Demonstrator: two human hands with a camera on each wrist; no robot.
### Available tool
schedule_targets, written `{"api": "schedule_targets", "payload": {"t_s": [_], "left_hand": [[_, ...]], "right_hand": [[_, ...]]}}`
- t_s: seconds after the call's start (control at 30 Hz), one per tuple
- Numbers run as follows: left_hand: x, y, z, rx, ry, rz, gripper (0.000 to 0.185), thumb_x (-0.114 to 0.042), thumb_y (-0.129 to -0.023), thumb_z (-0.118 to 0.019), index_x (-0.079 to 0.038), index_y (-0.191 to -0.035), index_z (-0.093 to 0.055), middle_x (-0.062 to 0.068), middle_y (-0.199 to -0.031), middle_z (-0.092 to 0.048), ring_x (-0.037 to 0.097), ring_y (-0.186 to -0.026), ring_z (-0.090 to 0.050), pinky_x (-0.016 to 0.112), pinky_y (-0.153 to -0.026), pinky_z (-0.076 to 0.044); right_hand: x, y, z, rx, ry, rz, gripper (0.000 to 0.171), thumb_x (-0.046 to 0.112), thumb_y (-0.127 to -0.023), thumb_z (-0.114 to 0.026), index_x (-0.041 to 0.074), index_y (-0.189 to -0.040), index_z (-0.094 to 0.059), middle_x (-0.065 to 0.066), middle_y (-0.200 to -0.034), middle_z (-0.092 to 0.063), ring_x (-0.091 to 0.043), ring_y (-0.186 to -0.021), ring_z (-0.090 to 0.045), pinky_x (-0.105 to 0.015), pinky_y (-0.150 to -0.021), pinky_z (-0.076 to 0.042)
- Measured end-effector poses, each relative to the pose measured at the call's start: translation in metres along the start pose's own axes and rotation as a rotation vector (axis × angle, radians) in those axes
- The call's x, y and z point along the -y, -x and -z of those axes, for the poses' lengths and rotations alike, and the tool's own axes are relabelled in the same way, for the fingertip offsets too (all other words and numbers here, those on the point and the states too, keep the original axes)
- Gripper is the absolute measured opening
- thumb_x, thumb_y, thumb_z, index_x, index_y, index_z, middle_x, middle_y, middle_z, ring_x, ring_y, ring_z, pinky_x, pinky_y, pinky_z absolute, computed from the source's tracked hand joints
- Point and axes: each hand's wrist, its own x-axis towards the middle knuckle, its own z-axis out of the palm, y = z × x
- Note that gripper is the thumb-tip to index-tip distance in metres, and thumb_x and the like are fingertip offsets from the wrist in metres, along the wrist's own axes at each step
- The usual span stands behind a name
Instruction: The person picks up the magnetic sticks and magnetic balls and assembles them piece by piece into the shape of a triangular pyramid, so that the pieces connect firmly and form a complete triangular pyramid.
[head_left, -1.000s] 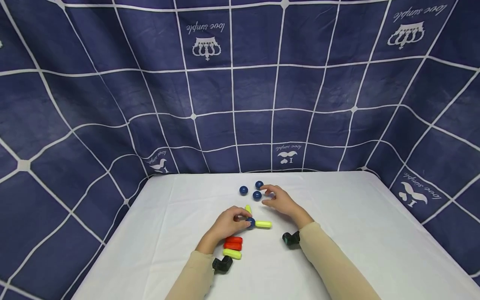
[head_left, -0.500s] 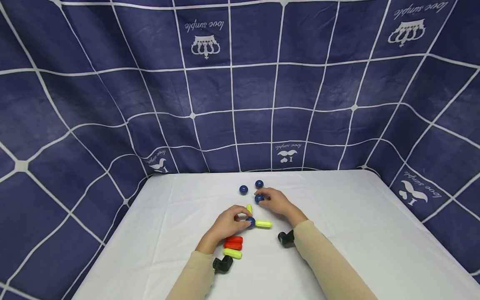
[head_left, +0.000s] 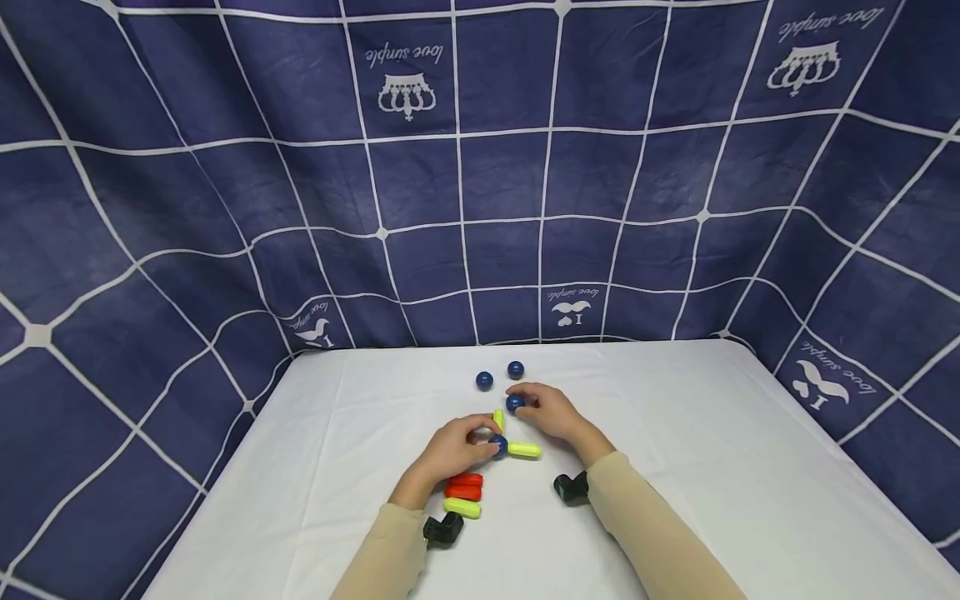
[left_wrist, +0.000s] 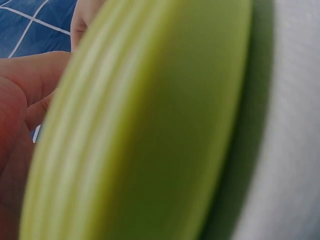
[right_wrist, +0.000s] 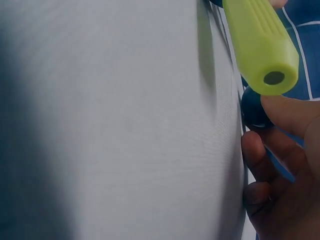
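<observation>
**Two hands at a ball-and-stick piece on a white table**

The left hand [head_left: 453, 448] curls its fingers and thumb around a blue ball [head_left: 498, 445] that joins two yellow sticks. One yellow stick [head_left: 524, 450] lies flat and points to 3 o'clock from that ball; the other, a short yellow stick [head_left: 498, 417], points to about 12 o'clock.

The right hand [head_left: 551, 412] sits at 1 o'clock from the left hand. Its thumb and fingertips pinch a second blue ball [head_left: 514, 403], which is just beside the far tip of the short stick; whether they touch cannot be told. In the right wrist view this ball [right_wrist: 254, 111] shows dark against the fingers [right_wrist: 287, 117], close to the end of a yellow stick.

Two loose blue balls [head_left: 484, 381] rest on the white table [head_left: 675, 433] at 12 o'clock from the hands, near each other but apart. At 6 o'clock from the left hand lie two red sticks [head_left: 465, 485] side by side, with another yellow stick [head_left: 462, 507] just beside them. The left wrist view is filled by a blurred yellow surface.
</observation>
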Motion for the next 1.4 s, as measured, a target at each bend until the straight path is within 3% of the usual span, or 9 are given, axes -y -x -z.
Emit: {"api": "schedule_targets", "payload": {"t_s": [0.1, 0.2, 0.4, 0.63, 0.83, 1.07, 1.27, 1.4], "left_hand": [[0.0, 0.0, 0.0, 0.005, 0.0, 0.0, 0.018, -0.033, -0.089, -0.073, -0.032, -0.106, -0.069, -0.001, -0.129, -0.064, 0.015, -0.085, -0.051, 0.03, -0.073, -0.04], [0.0, 0.001, 0.001, 0.007, -0.007, -0.005, 0.018, -0.034, -0.089, -0.073, -0.031, -0.107, -0.069, -0.001, -0.113, -0.066, 0.016, -0.085, -0.051, 0.031, -0.074, -0.039], [-0.002, 0.001, 0.0, 0.01, -0.019, 0.003, 0.019, -0.033, -0.09, -0.072, -0.032, -0.109, -0.069, -0.003, -0.09, -0.059, 0.015, -0.081, -0.05, 0.03, -0.07, -0.037], [-0.002, 0.001, 0.001, 0.013, -0.021, -0.001, 0.019, -0.033, -0.09, -0.073, -0.032, -0.109, -0.069, -0.002, -0.089, -0.06, 0.016, -0.082, -0.05, 0.029, -0.07, -0.037], [-0.001, 0.002, 0.0, 0.011, -0.028, -0.012, 0.021, -0.033, -0.09, -0.073, -0.032, -0.111, -0.07, -0.002, -0.087, -0.061, 0.015, -0.081, -0.049, 0.029, -0.07, -0.037], [-0.002, 0.002, 0.0, -0.003, -0.002, -0.028, 0.021, -0.03, -0.09, -0.074, -0.028, -0.111, -0.071, -0.005, -0.101, -0.069, 0.014, -0.084, -0.051, 0.028, -0.074, -0.04], [-0.003, 0.002, -0.001, -0.019, 0.009, 0.002, 0.019, -0.031, -0.089, -0.074, -0.031, -0.108, -0.071, -0.008, -0.1, -0.069, 0.013, -0.086, -0.053, 0.028, -0.078, -0.041], [-0.001, 0.001, -0.002, -0.029, 0.002, -0.004, 0.019, -0.032, -0.088, -0.075, -0.029, -0.106, -0.071, -0.008, -0.099, -0.069, 0.013, -0.085, -0.053, 0.028, -0.077, -0.042]], "right_hand": [[0.001, -0.003, -0.002, -0.001, -0.002, 0.014, 0.035, 0.012, -0.091, -0.071, 0.023, -0.123, -0.069, -0.002, -0.116, -0.07, -0.017, -0.096, -0.061, -0.042, -0.091, -0.051], [0.004, -0.004, -0.003, 0.014, -0.003, 0.021, 0.035, 0.011, -0.091, -0.07, 0.023, -0.124, -0.069, -0.002, -0.119, -0.07, -0.018, -0.097, -0.062, -0.043, -0.092, -0.052], [0.006, -0.005, -0.003, 0.038, 0.01, 0.017, 0.035, 0.012, -0.093, -0.069, 0.026, -0.125, -0.068, -0.002, -0.122, -0.069, -0.018, -0.099, -0.062, -0.044, -0.094, -0.051], [0.007, -0.006, -0.002, 0.049, 0.024, 0.049, 0.038, 0.008, -0.093, -0.068, 0.026, -0.126, -0.068, -0.002, -0.117, -0.068, -0.017, -0.096, -0.059, -0.043, -0.091, -0.051], [0.007, -0.007, -0.002, 0.066, 0.005, 0.079, 0.039, 0.005, -0.093, -0.066, 0.023, -0.127, -0.068, -0.004, -0.123, -0.068, -0.019, -0.099, -0.061, -0.045, -0.092, -0.05], [0.005, -0.005, -0.001, 0.048, -0.009, 0.046, 0.038, 0.006, -0.093, -0.067, 0.024, -0.126, -0.069, -0.003, -0.121, -0.068, -0.02, -0.1, -0.061, -0.045, -0.093, -0.05], [-0.001, 0.002, 0.0, 0.005, -0.012, 0.01, 0.035, 0.008, -0.091, -0.069, 0.024, -0.122, -0.07, -0.003, -0.126, -0.068, -0.022, -0.106, -0.063, -0.046, -0.096, -0.051], [-0.003, 0.009, 0.002, -0.028, -0.014, -0.015, 0.033, 0.01, -0.089, -0.071, 0.023, -0.12, -0.07, -0.002, -0.122, -0.069, -0.019, -0.1, -0.062, -0.043, -0.092, -0.052]]}}
